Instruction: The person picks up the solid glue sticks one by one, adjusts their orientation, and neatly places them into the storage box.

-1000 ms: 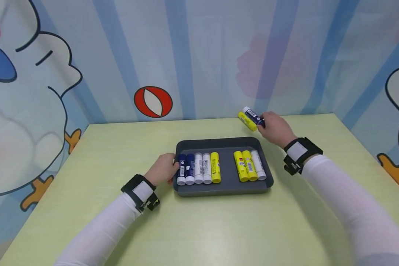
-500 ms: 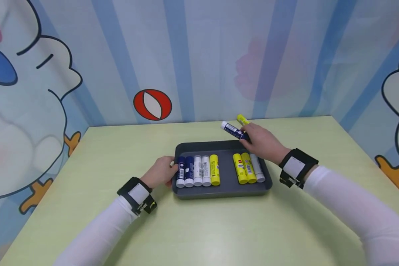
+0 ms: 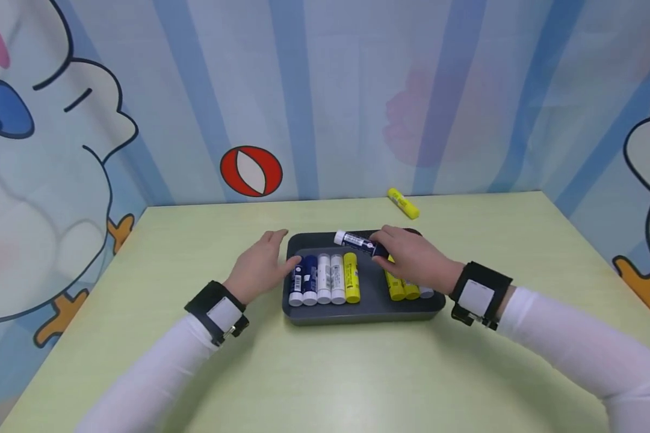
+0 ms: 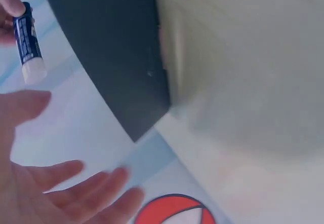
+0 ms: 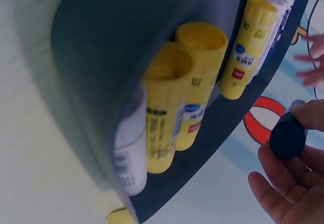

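Note:
My right hand pinches a navy glue stick with a white end, over the back part of the dark grey tray. The white end points left; in the right wrist view, the stick's dark round end faces the camera. At the tray's left rim, my left hand is spread and holds nothing. Along the tray's left side lie two navy sticks, two white sticks and a yellow stick. Two yellow sticks and a white one lie at its right, partly hidden by my right hand in the head view.
Another yellow glue stick lies on the pale table behind the tray, near the back edge. A printed cloth wall stands along the table's back, with more printed panels at both sides.
My right hand has carried the navy glue stick left and toward me from beside the loose yellow one to over the tray. My left hand has let go of the tray's rim and spread its fingers.

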Available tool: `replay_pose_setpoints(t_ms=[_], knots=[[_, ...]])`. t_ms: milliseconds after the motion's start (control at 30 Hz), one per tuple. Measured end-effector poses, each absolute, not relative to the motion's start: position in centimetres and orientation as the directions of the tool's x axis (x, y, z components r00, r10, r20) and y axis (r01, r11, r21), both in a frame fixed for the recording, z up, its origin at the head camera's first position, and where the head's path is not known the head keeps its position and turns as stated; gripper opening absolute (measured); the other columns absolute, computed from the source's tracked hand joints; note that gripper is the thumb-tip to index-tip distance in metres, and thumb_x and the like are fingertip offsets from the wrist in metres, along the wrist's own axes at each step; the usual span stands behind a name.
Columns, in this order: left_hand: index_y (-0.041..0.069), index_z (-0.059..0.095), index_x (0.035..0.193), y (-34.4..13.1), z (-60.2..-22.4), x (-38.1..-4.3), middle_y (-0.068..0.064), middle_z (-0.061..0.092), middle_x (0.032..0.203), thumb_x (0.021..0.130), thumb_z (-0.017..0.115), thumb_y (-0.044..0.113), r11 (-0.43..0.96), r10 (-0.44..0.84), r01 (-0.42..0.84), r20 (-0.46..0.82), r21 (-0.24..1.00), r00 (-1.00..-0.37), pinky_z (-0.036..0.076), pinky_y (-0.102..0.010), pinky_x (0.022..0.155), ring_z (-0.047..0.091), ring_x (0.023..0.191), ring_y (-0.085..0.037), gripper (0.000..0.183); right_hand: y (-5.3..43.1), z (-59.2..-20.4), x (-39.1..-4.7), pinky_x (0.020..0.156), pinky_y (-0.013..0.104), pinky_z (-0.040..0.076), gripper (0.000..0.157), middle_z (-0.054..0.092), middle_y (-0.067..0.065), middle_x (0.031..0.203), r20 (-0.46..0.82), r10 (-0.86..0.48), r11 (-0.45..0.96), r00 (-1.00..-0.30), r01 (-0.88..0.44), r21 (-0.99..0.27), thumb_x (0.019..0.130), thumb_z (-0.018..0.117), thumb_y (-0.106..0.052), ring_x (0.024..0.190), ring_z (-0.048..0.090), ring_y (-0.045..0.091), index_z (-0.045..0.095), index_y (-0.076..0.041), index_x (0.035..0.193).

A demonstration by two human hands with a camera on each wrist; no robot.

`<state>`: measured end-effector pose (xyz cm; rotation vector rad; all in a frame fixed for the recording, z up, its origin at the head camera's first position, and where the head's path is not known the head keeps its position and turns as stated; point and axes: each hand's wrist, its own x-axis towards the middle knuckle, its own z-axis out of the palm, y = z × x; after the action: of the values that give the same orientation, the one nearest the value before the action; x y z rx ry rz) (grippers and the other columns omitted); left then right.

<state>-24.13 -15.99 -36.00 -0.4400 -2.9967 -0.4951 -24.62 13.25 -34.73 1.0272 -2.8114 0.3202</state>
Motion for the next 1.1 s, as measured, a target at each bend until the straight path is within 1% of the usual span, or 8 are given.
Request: replay_pose_setpoints(t_ms=[67, 167, 333, 500, 633, 733, 900, 1100], knots=[[0.0, 0.035, 0.146, -15.4, -35.8, -24.0, -0.024, 0.04, 0.145, 0.092, 0.066, 0.04, 0.902, 0.328, 0.359, 0.161, 0.239, -0.931, 0.045, -0.05, 0.097, 0.046, 0.127, -0.038, 0.074, 13.1, -34.8, -24.3, 0.072, 0.031, 0.051, 0.038, 0.057, 0.008, 0.098, 0.198, -0.639, 0.732, -0.743, -0.667, -0.14, 0.091, 0.069, -0.018, 0.08, 0.054, 0.017, 0.059, 0.002, 0.121], [0.004, 0.031, 0.15, -14.4, -35.8, -23.7, -0.022, 0.031, 0.151, 0.089, 0.067, 0.044, 0.874, 0.434, 0.467, 0.216, 0.136, -0.875, 0.04, -0.049, 0.102, 0.039, 0.133, -0.037, 0.081, 12.8, -34.9, -23.9, 0.069, 0.029, 0.049, 0.037, 0.056, 0.006, 0.096, 0.196, -0.66, 0.714, -0.725, -0.687, -0.135, 0.091, 0.069, -0.019, 0.079, 0.053, 0.016, 0.059, 0.001, 0.121], [0.006, 0.033, 0.15, -13.1, -36.1, -23.4, -0.018, 0.03, 0.153, 0.088, 0.066, 0.049, 0.793, 0.59, 0.61, 0.255, -0.002, -0.766, 0.034, -0.049, 0.107, 0.036, 0.135, -0.033, 0.082, 12.5, -35.2, -23.5, 0.067, 0.026, 0.048, 0.036, 0.055, 0.003, 0.094, 0.201, -0.697, 0.681, -0.688, -0.723, -0.114, 0.09, 0.071, -0.02, 0.077, 0.052, 0.013, 0.059, -0.001, 0.119], [0.006, 0.037, 0.148, -12.5, -36.3, -23.1, -0.014, 0.035, 0.152, 0.091, 0.063, 0.046, 0.723, 0.676, 0.689, 0.241, -0.039, -0.696, 0.031, -0.051, 0.109, 0.036, 0.136, -0.031, 0.075, 12.3, -35.2, -23.0, 0.069, 0.027, 0.052, 0.037, 0.057, 0.004, 0.096, 0.212, -0.739, 0.638, -0.639, -0.766, -0.083, 0.089, 0.072, -0.019, 0.079, 0.055, 0.013, 0.059, -0.002, 0.119], [0.006, 0.042, 0.146, -12.3, -36.5, -23.1, -0.011, 0.041, 0.149, 0.093, 0.064, 0.042, 0.697, 0.703, 0.716, 0.228, -0.034, -0.673, 0.029, -0.051, 0.11, 0.039, 0.136, -0.028, 0.068, 12.2, -35.1, -22.8, 0.072, 0.028, 0.052, 0.038, 0.058, 0.005, 0.1, 0.218, -0.757, 0.622, -0.617, -0.782, -0.053, 0.089, 0.073, -0.02, 0.082, 0.056, 0.014, 0.059, -0.002, 0.119], [0.006, 0.045, 0.143, -12.2, -36.6, -23.1, -0.011, 0.048, 0.144, 0.093, 0.064, 0.04, 0.685, 0.715, 0.727, 0.221, -0.037, -0.663, 0.029, -0.05, 0.11, 0.044, 0.132, -0.026, 0.064, 12.2, -35.1, -22.7, 0.073, 0.028, 0.052, 0.039, 0.058, 0.005, 0.101, 0.228, -0.765, 0.611, -0.602, -0.791, -0.039, 0.088, 0.073, -0.02, 0.082, 0.055, 0.015, 0.058, -0.003, 0.119], [0.005, 0.052, 0.136, -12.1, -36.5, -22.9, -0.01, 0.061, 0.129, 0.093, 0.066, 0.035, 0.665, 0.738, 0.745, 0.21, -0.059, -0.642, 0.037, -0.047, 0.106, 0.056, 0.119, -0.025, 0.054, 12.4, -35.2, -22.7, 0.072, 0.027, 0.052, 0.038, 0.057, 0.005, 0.1, 0.244, -0.776, 0.592, -0.581, -0.805, -0.033, 0.087, 0.074, -0.019, 0.082, 0.053, 0.015, 0.058, -0.004, 0.119], [0.007, 0.055, 0.132, -12.0, -36.8, -22.9, -0.006, 0.066, 0.119, 0.093, 0.066, 0.031, 0.653, 0.752, 0.751, 0.207, -0.098, -0.626, 0.044, -0.04, 0.1, 0.064, 0.106, -0.021, 0.047, 12.5, -35.2, -22.7, 0.07, 0.026, 0.05, 0.036, 0.056, 0.004, 0.099, 0.253, -0.786, 0.576, -0.563, -0.817, -0.029, 0.087, 0.075, -0.017, 0.08, 0.052, 0.014, 0.059, -0.005, 0.117]])
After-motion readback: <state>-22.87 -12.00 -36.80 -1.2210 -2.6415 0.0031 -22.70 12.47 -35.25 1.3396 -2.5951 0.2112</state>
